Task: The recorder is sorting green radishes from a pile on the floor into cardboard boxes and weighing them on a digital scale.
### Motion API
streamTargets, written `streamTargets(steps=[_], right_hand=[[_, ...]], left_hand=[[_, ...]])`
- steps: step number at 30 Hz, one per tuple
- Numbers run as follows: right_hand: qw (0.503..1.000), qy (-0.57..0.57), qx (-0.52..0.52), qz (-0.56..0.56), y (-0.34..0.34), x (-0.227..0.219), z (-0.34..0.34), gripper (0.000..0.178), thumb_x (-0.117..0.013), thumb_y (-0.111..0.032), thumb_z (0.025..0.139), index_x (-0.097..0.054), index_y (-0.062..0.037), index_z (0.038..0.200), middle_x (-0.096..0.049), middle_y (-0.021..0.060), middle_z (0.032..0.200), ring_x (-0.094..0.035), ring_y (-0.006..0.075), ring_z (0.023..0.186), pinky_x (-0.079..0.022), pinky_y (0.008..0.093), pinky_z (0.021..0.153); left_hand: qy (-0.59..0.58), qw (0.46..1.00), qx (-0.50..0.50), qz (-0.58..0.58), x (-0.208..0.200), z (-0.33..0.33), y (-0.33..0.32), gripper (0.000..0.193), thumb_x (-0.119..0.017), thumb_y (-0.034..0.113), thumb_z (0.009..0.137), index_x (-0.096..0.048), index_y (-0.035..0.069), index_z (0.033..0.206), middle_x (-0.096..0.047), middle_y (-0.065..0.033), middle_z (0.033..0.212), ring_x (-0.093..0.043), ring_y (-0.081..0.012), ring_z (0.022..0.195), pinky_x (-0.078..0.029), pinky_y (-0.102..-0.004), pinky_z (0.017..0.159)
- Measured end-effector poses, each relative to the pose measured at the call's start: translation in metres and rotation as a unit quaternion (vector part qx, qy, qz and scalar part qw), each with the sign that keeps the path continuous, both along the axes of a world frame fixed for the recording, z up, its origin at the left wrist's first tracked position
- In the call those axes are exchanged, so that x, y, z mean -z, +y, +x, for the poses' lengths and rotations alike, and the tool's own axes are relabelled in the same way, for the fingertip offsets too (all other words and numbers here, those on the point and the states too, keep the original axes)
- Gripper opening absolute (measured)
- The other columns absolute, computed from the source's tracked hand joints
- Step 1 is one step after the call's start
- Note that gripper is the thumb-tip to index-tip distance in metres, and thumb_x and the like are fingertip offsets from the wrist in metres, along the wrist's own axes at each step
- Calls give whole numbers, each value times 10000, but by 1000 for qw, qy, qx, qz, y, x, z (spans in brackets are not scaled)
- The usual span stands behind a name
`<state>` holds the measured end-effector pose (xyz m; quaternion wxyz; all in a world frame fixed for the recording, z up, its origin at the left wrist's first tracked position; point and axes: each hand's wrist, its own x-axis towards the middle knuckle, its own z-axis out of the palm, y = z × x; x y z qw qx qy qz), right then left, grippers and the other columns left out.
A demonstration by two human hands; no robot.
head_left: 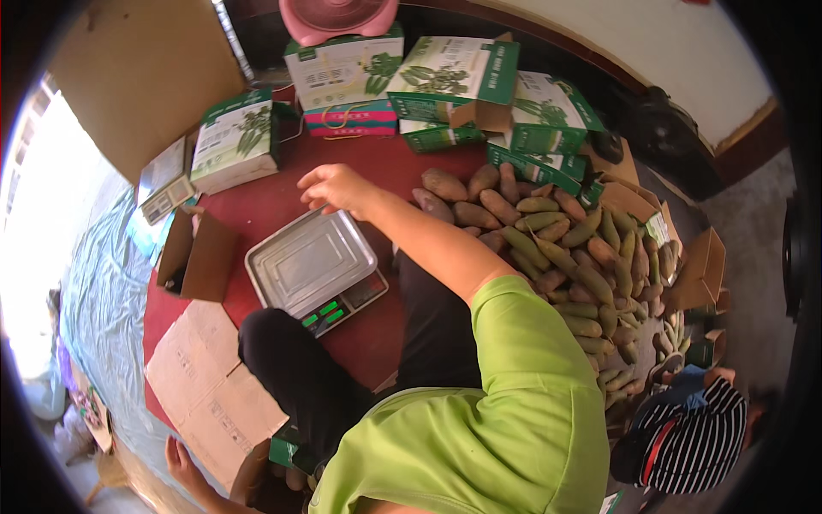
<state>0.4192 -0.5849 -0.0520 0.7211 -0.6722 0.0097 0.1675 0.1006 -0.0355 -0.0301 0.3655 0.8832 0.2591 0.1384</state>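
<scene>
My right hand (338,188) reaches across to the far edge of a metal tray (308,261) on a digital scale (360,295). Its fingers are loosely bent and apart, with nothing seen in them. The tray is bare, and the scale's green displays are lit. At the lower left, my left hand (181,467) has its fingers stretched beside a flattened cardboard flap (210,385). Whether it touches the flap I cannot tell. Close by, a green-edged box (284,451) with tubers in it is partly hidden by my leg and shirt.
A big heap of sweet potatoes (591,261) lies to the right. White and green cartons (454,73) stand along the far side, with a pink fan (338,17) on one. An open brown box (205,257) sits left of the scale. A person in a striped shirt (698,433) is at lower right.
</scene>
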Motion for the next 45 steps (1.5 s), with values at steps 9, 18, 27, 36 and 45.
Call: streamTargets(steps=[9,18,27,36,45], right_hand=[[959,115,254,-43,-197,87,-17,320,-593,-111,836,-583,-57,1151,-663,51,936,-618,132,755,-498,283,619],[893,126,431,-31,-295,130,11,208,-635,-173,805,-622,-127,1007,-612,18,838,-565,153,679,-479,336,559],[803,-39,567,-178,-345,139,128,592,-711,-457,775,-545,-27,1147,-566,98,1148,-513,211,1023,-421,368,830],[854,10,518,-54,-343,128,130,365,-708,-197,798,-590,-105,1131,-614,47,1049,-564,218,914,-431,433,750],[886,94,453,13,-328,72,30,394,-693,-300,829,-550,-188,1178,-587,25,1123,-591,257,951,-498,537,685]], left_hand=[[-20,909,416,-7,-29,222,-290,336,-616,20,800,-615,1,1135,-625,-147,1115,-580,-255,1066,-437,-336,911],[126,819,560,-2,57,263,-371,335,-680,107,789,-644,46,1116,-639,-138,1059,-614,-265,982,-476,-330,777],[196,804,557,73,64,274,-367,367,-694,149,769,-638,34,1113,-640,-169,1034,-595,-353,983,-460,-408,866],[208,793,553,146,56,272,-360,394,-686,157,760,-624,46,1133,-629,-162,1047,-573,-339,1022,-410,-427,936],[161,798,561,151,46,263,-353,396,-679,169,767,-613,38,1135,-625,-156,1034,-574,-335,1015,-412,-423,924]])
